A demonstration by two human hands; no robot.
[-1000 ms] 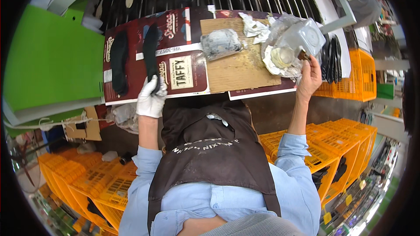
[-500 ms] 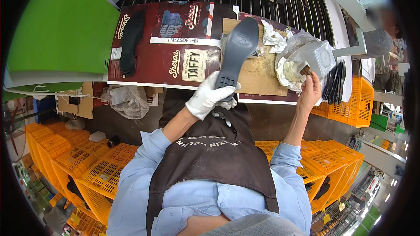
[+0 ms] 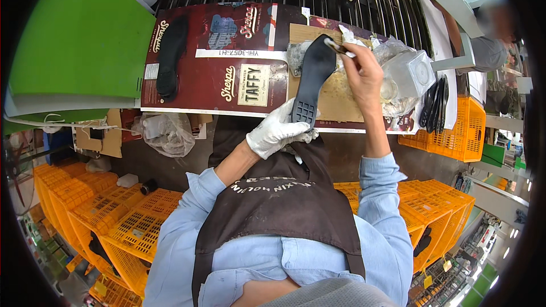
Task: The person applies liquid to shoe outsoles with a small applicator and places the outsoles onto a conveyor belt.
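Black shoe sole (image 3: 319,71) held at the heel, small tool (image 3: 334,46) brought to the toe

The sole is held tilted over the brown cardboard (image 3: 341,99), tread side showing and toe pointed away from the body. Its heel end is clasped by the white-gloved left grip (image 3: 280,132). The small tool is pinched by the bare right grip (image 3: 364,71), closed around it at the toe; whether the sole is touched cannot be told. A greyish wrapped bundle (image 3: 296,57) is partly covered by the sole. Another dark sole (image 3: 172,57) is laid on maroon cardboard (image 3: 210,88) at left.
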